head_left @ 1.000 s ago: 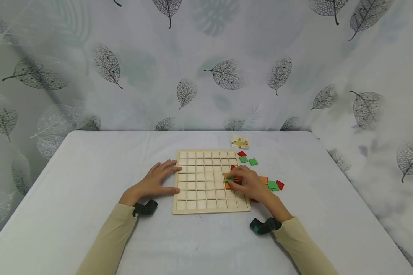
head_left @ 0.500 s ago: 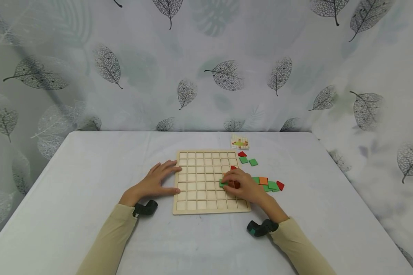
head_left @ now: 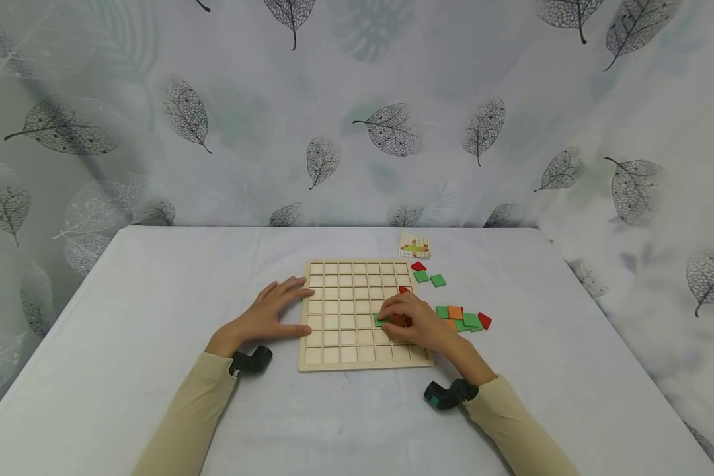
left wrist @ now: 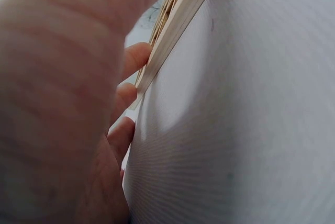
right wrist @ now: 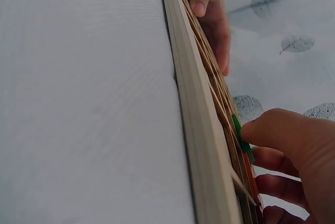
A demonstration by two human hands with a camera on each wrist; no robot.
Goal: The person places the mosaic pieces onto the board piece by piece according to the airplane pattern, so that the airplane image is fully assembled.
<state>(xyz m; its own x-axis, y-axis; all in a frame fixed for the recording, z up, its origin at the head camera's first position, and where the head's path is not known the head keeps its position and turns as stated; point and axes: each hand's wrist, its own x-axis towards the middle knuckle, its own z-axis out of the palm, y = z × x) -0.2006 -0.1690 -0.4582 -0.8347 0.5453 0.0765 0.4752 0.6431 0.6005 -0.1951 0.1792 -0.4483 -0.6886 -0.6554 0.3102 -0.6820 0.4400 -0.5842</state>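
In the head view a pale wooden grid board (head_left: 333, 337) lies flat on the table. Thumb and fingers of my right hand (head_left: 419, 320) pinch a small green tile (head_left: 379, 320) over the right half of the board; in the right wrist view this green tile (right wrist: 242, 137) stands slightly tilted at the grid, with a red-orange piece (right wrist: 251, 177) under the fingers. A red tile (head_left: 404, 289) shows just beyond the hand, on the board. My left hand (head_left: 268, 314) has its fingers spread, and the fingertips and thumb touch the board's left edge.
Right of the board lie several loose green, orange and red tiles (head_left: 470, 320). Two green tiles (head_left: 437, 280) and a red one (head_left: 418, 266) are near its upper right corner. Behind them lies a small pattern card (head_left: 414, 246). A leaf-print curtain (head_left: 357, 165) hangs behind the table.
My right hand has slid left and slightly toward me with the green tile, from the orange pieces to a grid spot left of them. The left hand has stayed still.
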